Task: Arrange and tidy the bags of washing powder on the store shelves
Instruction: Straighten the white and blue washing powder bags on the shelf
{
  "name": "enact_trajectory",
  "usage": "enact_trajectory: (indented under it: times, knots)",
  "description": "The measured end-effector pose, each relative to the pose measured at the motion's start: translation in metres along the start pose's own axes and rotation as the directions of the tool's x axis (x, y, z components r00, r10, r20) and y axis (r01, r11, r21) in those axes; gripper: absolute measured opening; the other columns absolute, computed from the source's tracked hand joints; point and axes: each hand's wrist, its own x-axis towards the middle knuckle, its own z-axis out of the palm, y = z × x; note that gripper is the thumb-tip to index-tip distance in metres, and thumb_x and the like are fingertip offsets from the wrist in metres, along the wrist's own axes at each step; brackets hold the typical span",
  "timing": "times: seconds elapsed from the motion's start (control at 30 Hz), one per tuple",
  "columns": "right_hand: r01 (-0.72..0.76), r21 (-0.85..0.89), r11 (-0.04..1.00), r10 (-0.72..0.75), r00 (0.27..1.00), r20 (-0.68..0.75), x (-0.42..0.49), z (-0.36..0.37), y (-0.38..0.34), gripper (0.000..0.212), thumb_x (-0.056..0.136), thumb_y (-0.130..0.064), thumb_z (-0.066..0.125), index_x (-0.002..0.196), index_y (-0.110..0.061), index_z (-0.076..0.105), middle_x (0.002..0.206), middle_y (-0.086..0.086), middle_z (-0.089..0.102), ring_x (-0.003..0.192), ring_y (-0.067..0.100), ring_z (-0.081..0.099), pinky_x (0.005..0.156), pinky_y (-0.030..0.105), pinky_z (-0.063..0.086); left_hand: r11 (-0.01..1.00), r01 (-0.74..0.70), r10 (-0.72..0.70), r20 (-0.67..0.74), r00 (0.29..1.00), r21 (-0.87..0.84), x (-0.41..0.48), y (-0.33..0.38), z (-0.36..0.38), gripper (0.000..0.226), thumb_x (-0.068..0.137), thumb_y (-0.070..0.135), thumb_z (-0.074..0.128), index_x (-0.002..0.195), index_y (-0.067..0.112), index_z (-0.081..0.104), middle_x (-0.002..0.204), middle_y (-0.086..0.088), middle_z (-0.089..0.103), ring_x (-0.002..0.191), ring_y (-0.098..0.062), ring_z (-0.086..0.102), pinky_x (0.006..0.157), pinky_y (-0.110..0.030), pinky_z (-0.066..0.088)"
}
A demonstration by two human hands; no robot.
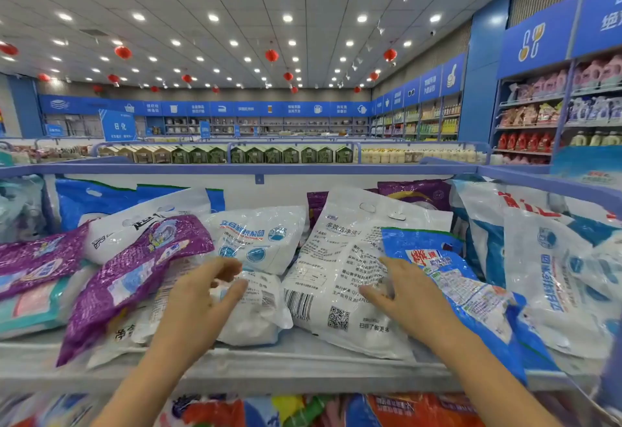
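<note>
Several bags of washing powder heaped at all angles on the shelf (269,366), with the white barcode bag (340,258) lying back-up and tilted in the middle, taken as the mark for everything else. Right hand (404,295) laid on that bag's lower right part, fingers straight and loose, clasping nothing, fingertips close to the blue bag (447,278) overlapping its right edge. Left hand (202,295) just left of it, fingers spread and only lightly bent over the small white bag (259,312), holding nothing; touching or not, cannot tell. Further left again, a purple bag (134,275) slumped across others. Judged as sorting barely begun: reaching in to single one bag out of the heap. Next, probably: close on the barcode bag at both edges, draw it clear of the blue bag's overlap, stand it upright, face forward. Worth minding the slippery film and the powder shifting inside.
</note>
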Motion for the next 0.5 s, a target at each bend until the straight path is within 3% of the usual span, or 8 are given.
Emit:
enact_trajectory:
  times: [0.1,0.17,0.27,0.33,0.5]
  knots:
    - [-0.054,-0.163,0.985,0.057,0.998,0.013,0.005,0.019,-0.015,0.095,0.073,-0.078,0.047,0.148,-0.026,0.019,0.156,0.002,0.018,0.141,0.026,0.018,0.107,0.046,0.031,0.999,0.032,-0.034,0.103,0.994,0.024,0.007,0.008,0.024,0.020,0.086,0.018,0.067,0.106,0.017,0.065,0.097,0.007,0.067,0.091,-0.009,0.061,0.085,-0.030,0.049]
    - [-0.036,-0.186,0.982,0.038,0.999,0.008,0.007,0.030,-0.021,0.083,0.075,-0.075,0.049,0.142,-0.029,0.032,0.150,0.000,0.031,0.138,0.024,0.025,0.102,0.045,0.036,0.999,0.046,-0.046,0.141,0.989,0.008,0.006,0.013,0.038,0.022,0.087,0.019,0.066,0.109,0.016,0.064,0.099,0.007,0.066,0.093,-0.009,0.060,0.088,-0.030,0.049]
    - [-0.034,-0.120,0.992,0.020,0.993,-0.113,0.013,0.036,-0.019,0.048,0.082,-0.065,0.051,0.110,-0.026,0.061,0.115,-0.004,0.060,0.113,0.019,0.052,0.082,0.033,0.044,0.999,0.036,-0.034,0.151,0.988,-0.010,0.002,0.017,0.050,0.021,0.088,0.021,0.065,0.108,0.017,0.063,0.100,0.008,0.065,0.095,-0.007,0.059,0.089,-0.026,0.047]
    - [-0.005,-0.124,0.992,-0.016,0.985,-0.170,0.017,0.035,-0.022,0.039,0.087,-0.058,0.050,0.091,-0.022,0.064,0.095,-0.004,0.064,0.095,0.019,0.060,0.072,0.028,0.042,1.000,0.031,-0.031,0.160,0.987,-0.002,0.000,0.018,0.054,0.022,0.088,0.023,0.065,0.109,0.017,0.063,0.100,0.008,0.065,0.095,-0.006,0.059,0.086,-0.021,0.045]
    - [0.047,-0.043,0.998,-0.057,0.964,-0.259,0.029,0.027,-0.023,0.039,0.091,-0.051,0.050,0.073,-0.018,0.062,0.075,-0.002,0.063,0.077,0.021,0.058,0.060,0.030,0.031,0.999,0.029,-0.023,0.168,0.986,-0.036,-0.005,0.013,0.051,0.018,0.088,0.019,0.065,0.106,0.019,0.064,0.101,0.011,0.065,0.096,0.000,0.058,0.080,-0.005,0.037]
